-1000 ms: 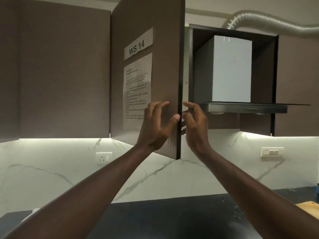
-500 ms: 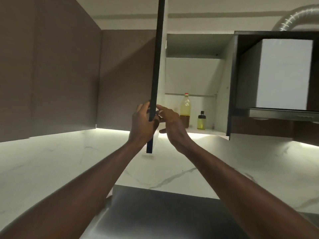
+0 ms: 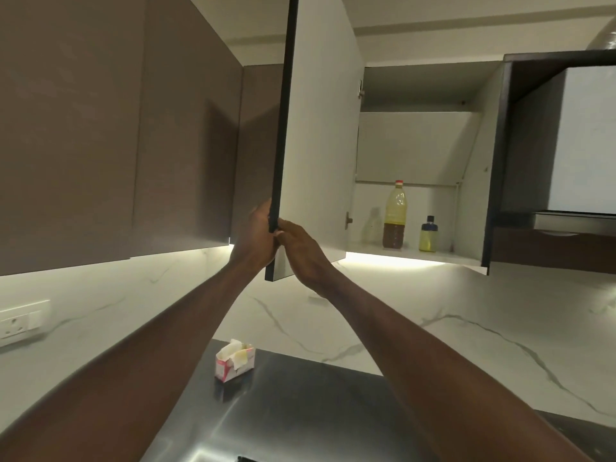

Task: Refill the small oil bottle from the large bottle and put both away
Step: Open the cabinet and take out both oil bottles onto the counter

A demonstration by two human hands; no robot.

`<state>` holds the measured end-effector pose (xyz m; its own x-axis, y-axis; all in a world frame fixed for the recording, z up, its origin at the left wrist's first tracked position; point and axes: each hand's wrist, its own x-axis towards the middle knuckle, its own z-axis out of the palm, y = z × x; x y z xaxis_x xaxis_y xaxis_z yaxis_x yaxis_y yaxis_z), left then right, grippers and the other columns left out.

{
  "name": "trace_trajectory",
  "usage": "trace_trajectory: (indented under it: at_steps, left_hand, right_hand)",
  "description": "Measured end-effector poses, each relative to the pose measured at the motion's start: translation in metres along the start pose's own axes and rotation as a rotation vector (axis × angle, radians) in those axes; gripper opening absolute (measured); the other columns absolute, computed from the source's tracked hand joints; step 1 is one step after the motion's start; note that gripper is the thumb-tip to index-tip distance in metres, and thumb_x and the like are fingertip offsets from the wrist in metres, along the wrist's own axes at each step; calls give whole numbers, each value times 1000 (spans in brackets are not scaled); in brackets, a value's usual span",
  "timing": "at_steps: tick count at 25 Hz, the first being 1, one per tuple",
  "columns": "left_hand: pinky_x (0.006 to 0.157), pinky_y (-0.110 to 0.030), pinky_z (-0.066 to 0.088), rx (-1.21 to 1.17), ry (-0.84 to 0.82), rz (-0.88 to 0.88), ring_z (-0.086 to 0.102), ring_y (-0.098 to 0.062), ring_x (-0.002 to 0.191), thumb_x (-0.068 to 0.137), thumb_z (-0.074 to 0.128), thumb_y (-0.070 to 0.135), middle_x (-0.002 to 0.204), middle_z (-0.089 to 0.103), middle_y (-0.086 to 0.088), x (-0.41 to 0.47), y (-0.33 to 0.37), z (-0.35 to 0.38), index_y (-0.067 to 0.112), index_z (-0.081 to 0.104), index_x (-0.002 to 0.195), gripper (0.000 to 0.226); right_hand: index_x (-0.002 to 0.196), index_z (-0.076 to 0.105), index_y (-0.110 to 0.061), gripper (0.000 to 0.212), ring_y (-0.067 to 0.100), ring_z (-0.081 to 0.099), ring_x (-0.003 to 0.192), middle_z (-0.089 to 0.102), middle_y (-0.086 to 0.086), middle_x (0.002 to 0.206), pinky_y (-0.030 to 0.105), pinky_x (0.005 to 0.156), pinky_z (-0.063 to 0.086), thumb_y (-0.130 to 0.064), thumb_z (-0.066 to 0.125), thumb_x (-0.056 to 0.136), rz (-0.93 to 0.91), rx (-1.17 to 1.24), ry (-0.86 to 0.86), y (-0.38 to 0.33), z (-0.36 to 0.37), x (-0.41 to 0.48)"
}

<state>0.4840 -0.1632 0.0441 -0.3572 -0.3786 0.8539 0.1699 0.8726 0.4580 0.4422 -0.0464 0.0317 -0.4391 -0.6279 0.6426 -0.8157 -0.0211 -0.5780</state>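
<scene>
We note the left hand curled round the cabinet door edge, low down. The right hand, at its 3 o'clock, pinches the same edge. Further toward 3 o'clock — large bottle upright on the cabinet shelf, small bottle at its 3 o'clock, near but apart.

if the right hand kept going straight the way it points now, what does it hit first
The cabinet door: the right hand points up and left and is holding that door's dark edge, so it would press into it.
</scene>
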Motion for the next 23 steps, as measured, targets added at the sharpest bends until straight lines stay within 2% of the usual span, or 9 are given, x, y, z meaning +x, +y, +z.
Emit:
trace_trajectory:
  at_steps: [2, 3, 4, 6, 9, 13, 16, 20, 23]
  left_hand:
    - [100, -33, 53, 44, -56, 40, 58, -27, 116, 97, 60, 1, 130, 58, -13, -6, -2, 5, 5, 52, 143, 47]
    - [111, -40, 47, 77, -58, 57, 52, -30, 131, 95, 66, 5, 147, 50, -17, -10, 4, 8, 5, 40, 154, 64]
    - [119, -44, 39, 118, -45, 97, 41, -33, 144, 94, 70, 9, 159, 38, -20, -15, 10, 11, 3, 31, 159, 76]
    - [123, -48, 31, 224, -18, 248, 30, -37, 152, 90, 77, 15, 167, 28, -19, -17, 22, 19, 2, 27, 160, 87]
    - [125, -48, 24, 219, -69, 373, 25, -35, 156, 92, 75, 21, 169, 25, -16, -12, 48, 38, 5, 27, 160, 85]
    - [126, -48, 25, 177, -86, 399, 23, -32, 156, 100, 60, 21, 169, 25, -13, 2, 74, 84, 9, 27, 162, 71]
    - [129, -46, 17, 222, -103, 482, 15, -33, 159, 105, 51, 28, 171, 20, -14, 17, 79, 132, 8, 24, 163, 67]
    - [129, -48, 6, 375, -149, 642, 5, -36, 160, 107, 42, 45, 171, 12, -19, 43, 71, 196, 6, 19, 164, 73]
    - [129, -50, 6, 369, -163, 600, 5, -38, 160, 106, 44, 48, 171, 13, -21, 63, 61, 239, 7, 17, 164, 76]
  right_hand:
    - [136, 59, -8, 37, 22, 52, 129, 58, 12, 145, 25, 105, 35, -18, 31, 113, 19, 22, 58, 6, -2, 3]
    - [137, 58, -9, 37, 23, 52, 131, 57, 13, 147, 27, 110, 36, -19, 31, 114, 23, 32, 73, 10, -5, 5]
    - [138, 57, -10, 37, 23, 50, 136, 54, 12, 151, 32, 116, 36, -21, 31, 114, 21, 35, 77, 13, -8, 5]
    - [153, 46, -11, 44, 23, 43, 147, 45, 9, 161, 42, 124, 31, -25, 30, 115, 14, 30, 120, 17, -18, 1]
    - [160, 37, -15, 48, 21, 35, 152, 37, 5, 166, 46, 126, 29, -27, 30, 114, -54, -98, 247, 25, -49, -11]
    - [165, 25, -25, 57, 16, 19, 158, 22, -2, 172, 37, 125, 18, -46, 29, 111, -56, -422, 348, 59, -111, -17]
    - [166, 20, -25, 65, 21, 18, 159, 18, 1, 173, 47, 125, 21, -55, 27, 109, -7, -598, 411, 99, -161, -12]
    - [167, 8, -24, 65, 22, 9, 161, 6, -1, 175, 55, 126, 13, -53, 23, 111, 82, -834, 370, 154, -218, 2]
    - [167, 4, -25, 68, 23, 6, 161, 2, -1, 175, 56, 126, 11, -56, 22, 109, 149, -890, 370, 188, -246, 10]
